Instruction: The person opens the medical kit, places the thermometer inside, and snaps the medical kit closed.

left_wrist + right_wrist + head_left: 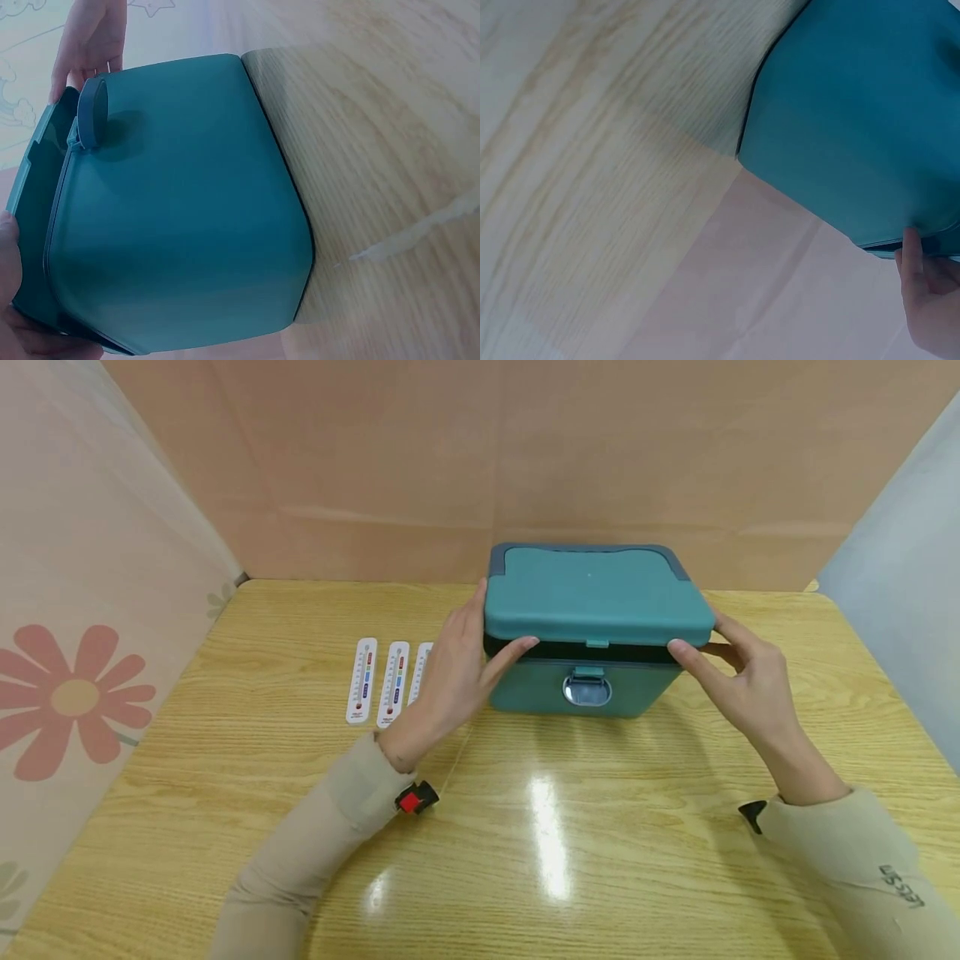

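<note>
A teal storage box (pixel 517 689) stands on the table, its lid (pixel 592 597) raised a little at the front so that a dark gap shows. My left hand (pixel 452 668) grips the lid's left front corner, thumb at the front edge and fingers along the side. On the opposite corner, my right hand (pixel 753 689) holds the lid in the same way. The front latch (pixel 587 691) hangs unfastened; the left wrist view shows the latch (pixel 93 112) standing out from the box wall. What lies inside the box is hidden.
Left of the box lie white thermometer cards, one card (pixel 362 681) outermost, another card (pixel 393 685) beside it, and a third card (pixel 422 670) partly behind my left hand. The wooden table (pixel 600 860) meets a pinkish backdrop (pixel 375 468) behind the box.
</note>
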Demonstrator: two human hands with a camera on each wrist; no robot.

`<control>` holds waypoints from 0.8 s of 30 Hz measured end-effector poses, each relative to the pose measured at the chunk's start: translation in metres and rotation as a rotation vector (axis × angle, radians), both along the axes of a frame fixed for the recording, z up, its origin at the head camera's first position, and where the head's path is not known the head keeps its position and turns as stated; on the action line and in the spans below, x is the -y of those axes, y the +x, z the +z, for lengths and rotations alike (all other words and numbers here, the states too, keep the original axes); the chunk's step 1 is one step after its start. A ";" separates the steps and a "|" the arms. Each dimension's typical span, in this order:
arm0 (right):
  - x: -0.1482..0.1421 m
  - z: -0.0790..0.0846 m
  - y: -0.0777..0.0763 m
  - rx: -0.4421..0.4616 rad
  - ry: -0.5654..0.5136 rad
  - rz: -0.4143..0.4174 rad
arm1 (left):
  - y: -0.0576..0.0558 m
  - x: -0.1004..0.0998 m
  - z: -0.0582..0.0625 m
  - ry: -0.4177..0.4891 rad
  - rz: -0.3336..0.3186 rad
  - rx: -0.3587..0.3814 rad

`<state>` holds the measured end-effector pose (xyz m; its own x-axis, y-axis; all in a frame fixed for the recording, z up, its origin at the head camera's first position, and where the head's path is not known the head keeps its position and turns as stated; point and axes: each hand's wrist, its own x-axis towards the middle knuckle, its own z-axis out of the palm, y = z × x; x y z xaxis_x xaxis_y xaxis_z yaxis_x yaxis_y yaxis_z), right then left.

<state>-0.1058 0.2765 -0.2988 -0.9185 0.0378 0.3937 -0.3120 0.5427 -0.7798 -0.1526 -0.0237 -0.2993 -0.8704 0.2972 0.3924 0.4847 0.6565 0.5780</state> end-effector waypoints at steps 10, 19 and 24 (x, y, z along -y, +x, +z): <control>0.000 0.004 -0.005 -0.088 -0.069 0.010 | -0.004 0.000 0.010 0.020 0.016 -0.003; -0.003 0.009 -0.010 -0.133 -0.132 0.017 | -0.011 -0.002 0.020 0.111 -0.009 0.001; -0.003 0.011 -0.013 -0.141 -0.143 -0.008 | -0.013 -0.003 0.025 0.127 -0.009 0.010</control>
